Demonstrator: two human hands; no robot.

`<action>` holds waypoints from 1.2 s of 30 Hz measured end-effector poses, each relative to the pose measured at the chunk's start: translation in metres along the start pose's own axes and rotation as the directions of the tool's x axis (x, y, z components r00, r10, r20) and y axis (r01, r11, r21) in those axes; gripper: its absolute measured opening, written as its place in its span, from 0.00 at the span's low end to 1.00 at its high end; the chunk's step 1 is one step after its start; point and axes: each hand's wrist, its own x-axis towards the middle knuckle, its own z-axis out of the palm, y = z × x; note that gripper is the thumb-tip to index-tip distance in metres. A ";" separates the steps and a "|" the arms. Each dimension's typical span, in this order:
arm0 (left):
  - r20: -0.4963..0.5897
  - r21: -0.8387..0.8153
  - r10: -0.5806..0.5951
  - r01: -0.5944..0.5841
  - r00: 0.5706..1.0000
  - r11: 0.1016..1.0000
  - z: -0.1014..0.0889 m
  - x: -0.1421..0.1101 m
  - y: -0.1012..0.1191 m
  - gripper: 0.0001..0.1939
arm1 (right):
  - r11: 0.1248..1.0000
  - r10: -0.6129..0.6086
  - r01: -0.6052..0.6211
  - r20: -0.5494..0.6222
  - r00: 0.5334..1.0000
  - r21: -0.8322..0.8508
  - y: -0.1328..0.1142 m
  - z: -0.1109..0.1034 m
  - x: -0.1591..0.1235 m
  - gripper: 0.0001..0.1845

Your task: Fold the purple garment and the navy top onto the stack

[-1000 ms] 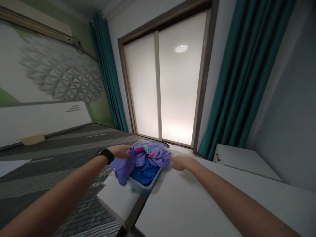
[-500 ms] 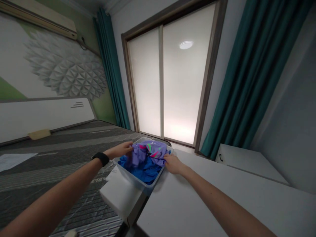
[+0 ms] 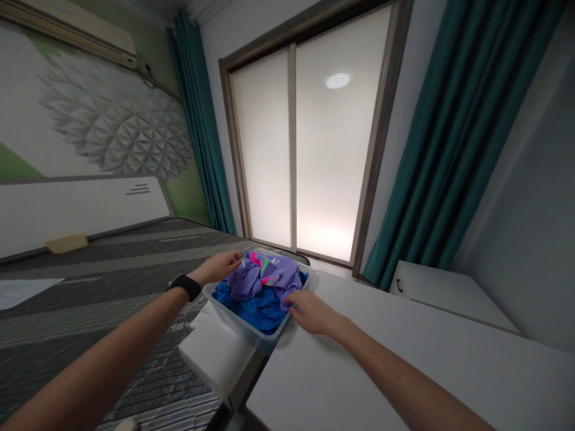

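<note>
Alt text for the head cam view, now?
Bare left hand and right hand reach over a clear plastic tub holding a lilac garment on blue cloth. A black watch is on the left wrist; a frosted sliding door with teal curtains stands behind.

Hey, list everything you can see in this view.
Plastic bin: one, clear, on a white block.
Garment: one, lilac with pink and green print, in the bin.
Cloth: one, blue, in the bin.
Counter: one, white, right of the bin.
Striped surface: one, grey, left of the bin.
Curtains: two, teal, flanking the door.
Sliding door: one, frosted, ahead.
Air conditioner: one, cream, high on the left wall.
Wristwatch: one, black, on the left wrist.
Left hand: one, at the bin's far rim.
Right hand: one, on the garment.
</note>
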 end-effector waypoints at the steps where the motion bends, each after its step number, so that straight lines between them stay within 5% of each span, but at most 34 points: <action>1: -0.122 0.079 0.041 -0.031 0.992 0.996 0.003 0.004 0.009 0.23 | 0.998 -0.011 0.011 0.003 1.000 0.057 -0.002 0.002 -0.003 0.21; 4: -0.240 0.222 0.094 -0.040 0.966 0.974 0.022 0.013 0.043 0.31 | 0.978 -0.070 0.063 0.032 0.997 0.198 -0.012 0.012 -0.012 0.27; 8: -0.146 0.234 0.017 0.018 0.989 0.972 0.065 0.028 0.074 0.41 | 0.978 -0.167 0.164 0.012 0.986 0.127 -0.026 0.030 -0.035 0.27; 14: 0.054 0.222 -0.120 0.105 0.991 0.969 0.115 0.041 0.062 0.50 | 0.996 -0.084 0.085 -0.050 0.995 0.020 -0.016 0.038 -0.092 0.29; 22: 0.054 0.293 -0.091 0.072 0.994 0.953 0.114 0.045 0.066 0.46 | 0.974 0.210 -0.221 -0.157 0.965 -0.053 0.057 0.042 -0.162 0.25; 26: -0.113 0.333 0.075 -0.033 0.991 0.942 0.107 0.042 0.113 0.40 | 0.955 0.264 -0.287 -0.238 0.935 -0.070 0.077 0.042 -0.182 0.23; 29: -0.187 0.294 0.372 -0.310 0.909 0.904 0.120 0.024 0.168 0.35 | 0.936 0.303 -0.332 -0.220 0.927 -0.113 0.082 0.042 -0.187 0.24; 33: 0.008 0.097 0.576 -0.574 0.818 0.813 0.176 -0.012 0.238 0.32 | 0.904 0.349 -0.382 -0.185 0.919 -0.190 0.088 0.039 -0.193 0.26; 36: 0.060 0.043 0.536 -0.539 0.842 0.841 0.226 -0.028 0.267 0.32 | 0.813 0.487 -0.527 -0.205 0.849 -0.249 0.101 0.030 -0.210 0.29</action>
